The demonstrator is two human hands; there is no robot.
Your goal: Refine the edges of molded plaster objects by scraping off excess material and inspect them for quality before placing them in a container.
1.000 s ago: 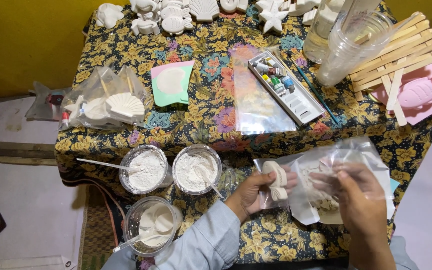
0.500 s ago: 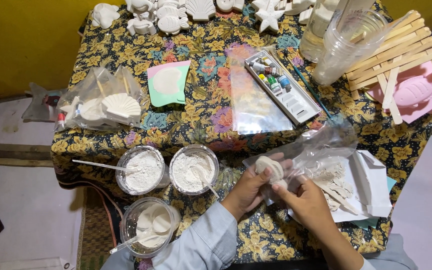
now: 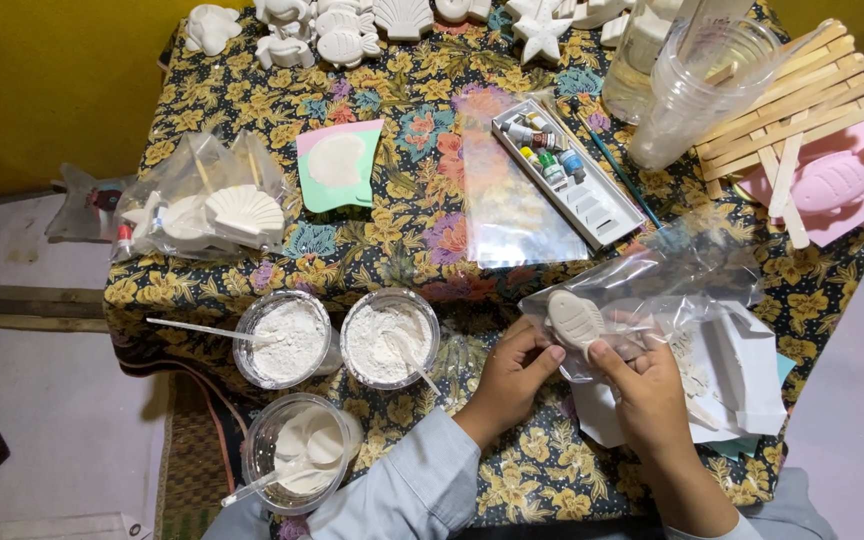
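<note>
White plaster fish [image 3: 576,322] in clear bag [image 3: 672,285]

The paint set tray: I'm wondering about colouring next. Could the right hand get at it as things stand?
Probably not at once: the right hand and left hand both hold the plaster fish in its clear bag. The paint set tray lies uncovered just beyond.

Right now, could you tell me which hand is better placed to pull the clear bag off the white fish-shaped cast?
Probably the right hand: it lies against the clear plastic bag on the side where the bag trails away. The left hand pinches the fish-shaped plaster cast from the other side, so it can steady it.
</note>
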